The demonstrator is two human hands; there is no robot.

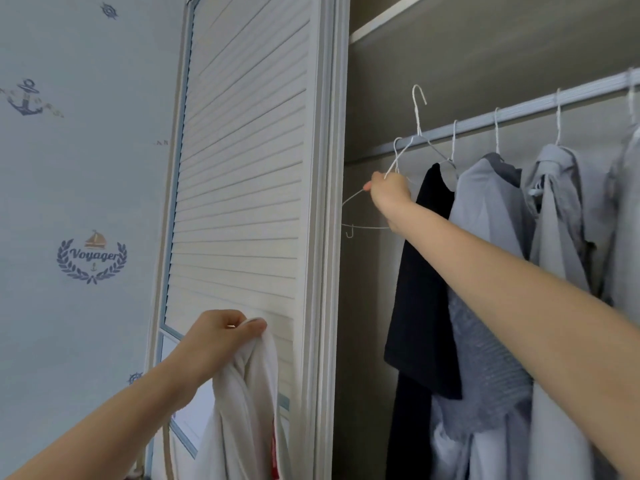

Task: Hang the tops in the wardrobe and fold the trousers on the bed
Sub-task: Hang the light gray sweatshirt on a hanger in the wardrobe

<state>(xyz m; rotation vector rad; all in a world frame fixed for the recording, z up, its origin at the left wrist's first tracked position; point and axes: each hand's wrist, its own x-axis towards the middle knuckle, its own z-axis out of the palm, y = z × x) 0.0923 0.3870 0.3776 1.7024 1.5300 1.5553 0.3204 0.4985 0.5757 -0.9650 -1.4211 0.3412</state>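
the right hand (389, 192) reached to the middle of the frame, its fingers (369, 185) curled tight round the sloping wire of a bare white hanger (398, 161). the hanger's hook (419, 97) stood free above the rail (519, 110), not caught on it, so the hanger looked lifted clear of the wardrobe, probably so that a garment could be threaded onto it in open space. a second small hook hung from the hanger's lower bar, just left of the wrist.

the left hand (221, 336), at lower centre, pinched the top edge of a white top (249, 403) between thumb and curled fingers (254, 325). the cloth hung straight down from that pinch in loose folds, with a strip of red showing near the bottom edge; holding it by the top likely kept the neck or shoulder ready for the hanger.

outward from the hands, the rail ran up toward the upper right and carried a black top (426, 271) nearest the hand, then a grey top (485, 237) and paler grey garments (554, 220), each on its own wire hanger. a white louvred door (242, 150) stood to the left of the opening, and pale blue wallpaper (86, 168) printed with anchors and a "voyager" crest filled the left of the frame. the trousers and the bed were not in view.
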